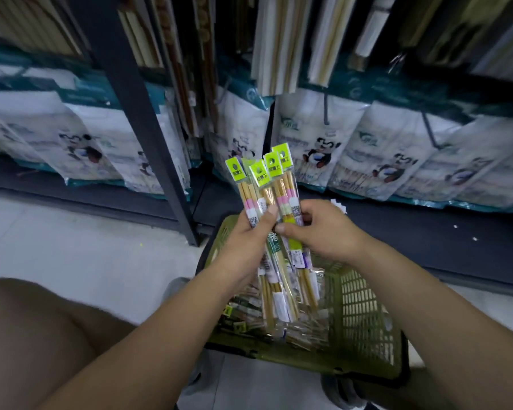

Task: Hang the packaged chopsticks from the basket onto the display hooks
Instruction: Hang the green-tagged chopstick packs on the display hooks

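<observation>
Both my hands hold a fanned bundle of chopstick packs [267, 184] upright above the green basket [365, 306]. The packs are clear sleeves with yellow-green header tags, and the wooden chopsticks inside carry pink bands. My left hand [249, 235] grips the bundle from the left, thumb across the front. My right hand [314, 229] grips it from the right, fingers curled round the packs. More chopstick packs [279, 321] lie piled in the basket under the bundle. Chopstick packs hanging on the display [282, 42] fill the top of the view; the hooks themselves are hidden.
A dark shelf post [148, 119] slants down to the floor left of the basket. White bags with a panda print [353, 152] line the bottom shelf behind. My bare knee [33, 344] is at the lower left. Pale floor tiles [71, 247] lie to the left.
</observation>
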Demonstrator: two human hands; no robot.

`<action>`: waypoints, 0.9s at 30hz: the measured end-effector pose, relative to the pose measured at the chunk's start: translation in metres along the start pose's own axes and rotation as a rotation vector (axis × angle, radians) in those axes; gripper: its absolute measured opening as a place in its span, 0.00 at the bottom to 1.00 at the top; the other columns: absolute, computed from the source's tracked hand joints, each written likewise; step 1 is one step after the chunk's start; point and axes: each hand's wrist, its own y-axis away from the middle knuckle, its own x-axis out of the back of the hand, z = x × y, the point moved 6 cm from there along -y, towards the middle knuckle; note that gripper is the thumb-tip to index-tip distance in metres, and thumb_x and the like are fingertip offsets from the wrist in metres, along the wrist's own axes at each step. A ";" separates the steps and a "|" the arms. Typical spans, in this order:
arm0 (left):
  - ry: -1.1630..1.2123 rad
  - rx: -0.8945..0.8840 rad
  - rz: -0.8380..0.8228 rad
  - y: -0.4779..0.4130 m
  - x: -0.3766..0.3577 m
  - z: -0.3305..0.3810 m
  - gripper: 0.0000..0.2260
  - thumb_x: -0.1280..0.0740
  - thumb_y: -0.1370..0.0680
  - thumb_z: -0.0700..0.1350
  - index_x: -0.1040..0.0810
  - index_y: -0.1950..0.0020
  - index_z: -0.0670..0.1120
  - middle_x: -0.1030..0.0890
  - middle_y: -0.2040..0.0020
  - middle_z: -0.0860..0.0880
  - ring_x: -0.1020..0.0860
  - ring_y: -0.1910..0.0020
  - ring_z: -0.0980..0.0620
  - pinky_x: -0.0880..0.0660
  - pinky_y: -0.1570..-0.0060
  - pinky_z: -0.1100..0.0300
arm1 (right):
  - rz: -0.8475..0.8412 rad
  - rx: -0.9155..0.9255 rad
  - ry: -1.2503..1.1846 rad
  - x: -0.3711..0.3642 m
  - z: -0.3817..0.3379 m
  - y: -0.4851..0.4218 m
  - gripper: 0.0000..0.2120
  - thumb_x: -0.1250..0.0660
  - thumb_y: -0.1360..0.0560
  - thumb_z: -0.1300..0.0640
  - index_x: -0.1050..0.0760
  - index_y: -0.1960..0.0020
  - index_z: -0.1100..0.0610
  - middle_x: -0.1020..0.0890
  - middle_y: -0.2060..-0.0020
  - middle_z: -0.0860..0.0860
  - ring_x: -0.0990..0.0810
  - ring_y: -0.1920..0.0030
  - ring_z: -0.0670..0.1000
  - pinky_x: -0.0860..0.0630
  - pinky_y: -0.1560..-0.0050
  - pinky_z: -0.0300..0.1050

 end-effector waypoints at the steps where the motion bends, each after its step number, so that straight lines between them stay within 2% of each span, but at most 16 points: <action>1: 0.018 -0.002 -0.013 0.002 -0.007 0.008 0.31 0.26 0.30 0.66 0.24 0.30 0.56 0.16 0.37 0.54 0.20 0.35 0.51 0.27 0.30 0.44 | 0.011 0.013 -0.033 0.006 -0.008 0.003 0.03 0.25 0.24 0.55 0.16 0.53 0.47 0.13 0.60 0.41 0.17 0.58 0.40 0.21 0.54 0.37; 3: 0.040 0.005 -0.030 0.007 -0.016 0.023 0.34 0.26 0.28 0.64 0.27 0.26 0.52 0.19 0.32 0.52 0.24 0.30 0.51 0.32 0.26 0.43 | 0.019 0.034 -0.065 0.015 -0.023 0.008 0.04 0.25 0.24 0.54 0.15 0.49 0.47 0.13 0.55 0.41 0.15 0.53 0.41 0.20 0.48 0.37; 5: 0.071 0.001 -0.048 0.011 -0.021 0.040 0.32 0.27 0.29 0.61 0.25 0.27 0.51 0.19 0.32 0.49 0.23 0.31 0.47 0.32 0.26 0.42 | 0.029 0.045 -0.078 0.022 -0.039 0.013 0.07 0.25 0.24 0.53 0.15 0.46 0.48 0.12 0.53 0.42 0.14 0.50 0.43 0.19 0.45 0.43; 8: 0.054 -0.028 -0.122 0.016 -0.028 0.069 0.24 0.29 0.27 0.59 0.21 0.33 0.52 0.15 0.37 0.48 0.19 0.35 0.47 0.26 0.32 0.45 | 0.057 0.121 -0.066 0.032 -0.071 0.019 0.06 0.25 0.25 0.50 0.17 0.48 0.43 0.13 0.53 0.38 0.16 0.51 0.38 0.21 0.49 0.38; 10: 0.008 -0.077 -0.154 0.021 -0.031 0.094 0.21 0.29 0.26 0.60 0.20 0.35 0.54 0.14 0.41 0.51 0.17 0.39 0.51 0.21 0.40 0.53 | 0.134 0.165 0.135 0.043 -0.093 0.022 0.09 0.28 0.25 0.40 0.19 0.48 0.41 0.17 0.55 0.41 0.19 0.56 0.38 0.25 0.59 0.38; 11: -0.010 -0.104 -0.156 0.022 -0.032 0.106 0.21 0.29 0.26 0.60 0.20 0.36 0.54 0.13 0.42 0.52 0.16 0.41 0.52 0.20 0.42 0.54 | 0.199 0.171 0.343 0.049 -0.101 0.023 0.16 0.33 0.27 0.33 0.21 0.45 0.41 0.22 0.56 0.42 0.23 0.58 0.40 0.29 0.63 0.40; 13: -0.047 -0.153 -0.149 0.023 -0.033 0.129 0.23 0.26 0.27 0.60 0.21 0.35 0.52 0.13 0.42 0.49 0.16 0.40 0.49 0.22 0.36 0.48 | 0.313 0.178 0.701 0.061 -0.124 0.026 0.29 0.44 0.30 0.24 0.24 0.39 0.40 0.31 0.57 0.42 0.29 0.59 0.43 0.35 0.67 0.40; 15: -0.079 -0.200 -0.149 0.022 -0.035 0.153 0.26 0.25 0.28 0.60 0.22 0.33 0.49 0.14 0.41 0.47 0.17 0.39 0.47 0.24 0.33 0.44 | 0.352 0.210 0.782 0.072 -0.148 0.028 0.34 0.48 0.31 0.22 0.25 0.37 0.41 0.33 0.58 0.42 0.31 0.60 0.43 0.38 0.68 0.38; 17: -0.118 -0.258 -0.157 0.023 -0.040 0.178 0.31 0.25 0.29 0.62 0.24 0.31 0.48 0.16 0.37 0.49 0.18 0.38 0.50 0.24 0.34 0.49 | 0.308 0.231 0.719 0.084 -0.165 0.028 0.35 0.47 0.33 0.20 0.24 0.41 0.43 0.28 0.57 0.42 0.28 0.59 0.41 0.32 0.65 0.39; 18: -0.136 -0.284 -0.168 0.023 -0.044 0.190 0.34 0.26 0.28 0.63 0.26 0.28 0.47 0.19 0.34 0.50 0.20 0.36 0.52 0.25 0.35 0.53 | 0.252 0.235 0.616 0.090 -0.172 0.028 0.31 0.45 0.32 0.21 0.23 0.42 0.40 0.24 0.56 0.41 0.25 0.57 0.40 0.28 0.62 0.40; 20: -0.165 -0.356 -0.188 0.023 -0.050 0.214 0.31 0.27 0.26 0.62 0.25 0.28 0.47 0.17 0.36 0.54 0.18 0.40 0.56 0.22 0.41 0.59 | 0.185 0.295 0.363 0.101 -0.188 0.027 0.12 0.35 0.28 0.29 0.23 0.49 0.32 0.20 0.60 0.37 0.22 0.61 0.37 0.25 0.61 0.35; 21: -0.180 -0.402 -0.191 0.022 -0.053 0.226 0.26 0.28 0.25 0.61 0.22 0.33 0.49 0.14 0.41 0.55 0.16 0.44 0.59 0.20 0.45 0.62 | 0.219 0.331 0.247 0.110 -0.197 0.027 0.05 0.31 0.26 0.35 0.23 0.51 0.33 0.20 0.63 0.38 0.23 0.65 0.38 0.26 0.63 0.35; 22: -0.199 -0.439 -0.192 0.022 -0.056 0.236 0.20 0.29 0.24 0.60 0.21 0.36 0.52 0.13 0.45 0.57 0.16 0.46 0.61 0.20 0.48 0.63 | 0.287 0.354 0.149 0.122 -0.204 0.026 0.05 0.29 0.25 0.39 0.21 0.51 0.37 0.19 0.63 0.43 0.23 0.66 0.39 0.25 0.64 0.38; 24: -0.239 -0.498 -0.193 0.021 -0.063 0.250 0.15 0.30 0.21 0.58 0.20 0.37 0.54 0.14 0.45 0.59 0.16 0.44 0.60 0.22 0.44 0.61 | 0.412 0.382 0.012 0.142 -0.217 0.023 0.06 0.27 0.24 0.46 0.19 0.51 0.46 0.18 0.62 0.51 0.21 0.66 0.43 0.25 0.66 0.37; 25: -0.250 -0.521 -0.203 0.020 -0.068 0.255 0.14 0.31 0.19 0.56 0.20 0.36 0.55 0.14 0.43 0.58 0.17 0.43 0.59 0.21 0.43 0.61 | 0.449 0.398 -0.031 0.149 -0.224 0.022 0.05 0.27 0.24 0.48 0.19 0.53 0.49 0.17 0.64 0.51 0.20 0.67 0.44 0.25 0.67 0.36; 27: -0.250 -0.577 -0.229 0.017 -0.076 0.264 0.12 0.32 0.18 0.54 0.21 0.35 0.55 0.14 0.43 0.58 0.16 0.43 0.59 0.20 0.48 0.66 | 0.519 0.418 -0.040 0.160 -0.235 0.019 0.07 0.26 0.23 0.50 0.20 0.58 0.51 0.18 0.69 0.49 0.21 0.70 0.43 0.25 0.69 0.36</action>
